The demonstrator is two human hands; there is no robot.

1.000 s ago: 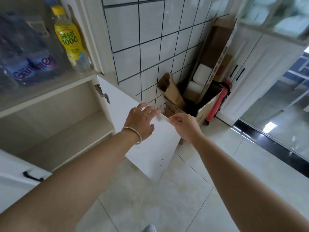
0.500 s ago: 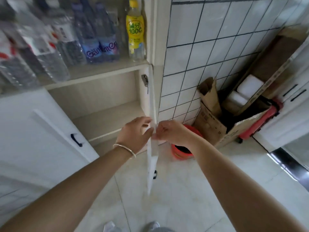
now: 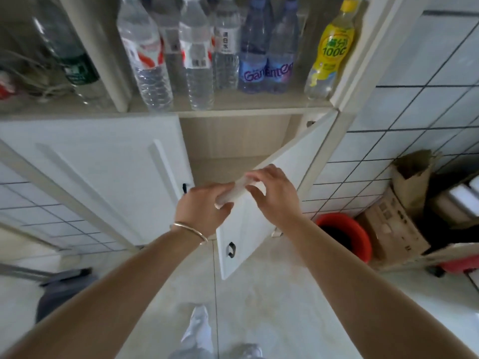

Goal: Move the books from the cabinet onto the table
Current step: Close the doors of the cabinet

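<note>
a pale tiled floor (image 3: 272,307) runs under a white cabinet (image 3: 103,156) set against a white tiled wall (image 3: 414,112) with dark grout lines. the cabinet's upper shelf (image 3: 233,106) carries a row of plastic bottles: clear water bottles (image 3: 193,55) in the middle, two blue-labelled ones (image 3: 267,66) and a yellow drink bottle (image 3: 329,53) at the far right. below the shelf the left door is closed, while the right door (image 3: 248,224) stands partly open, swung out toward the camera, its dark handle (image 3: 230,250) low on the panel. both hands meet at the door's top corner: the left hand (image 3: 202,208), with a thin bracelet (image 3: 189,230) on the wrist, has its fingers curled around the edge, and the right hand (image 3: 277,200) has its fingers bent over the same edge from the other side, so both grip the door. the compartment (image 3: 233,143) behind the door shows only bare light wood; no books can be seen there, though its lower part is hidden by the hands and door. no table is in view. to the right on the floor sit a red bucket (image 3: 347,237) and an open cardboard box (image 3: 396,224), cut off by the frame edge. a dark blurred shape (image 3: 62,288) lies at the lower left, too smeared to identify. grey trouser legs and shoes (image 3: 199,330) show at the bottom edge.
</note>
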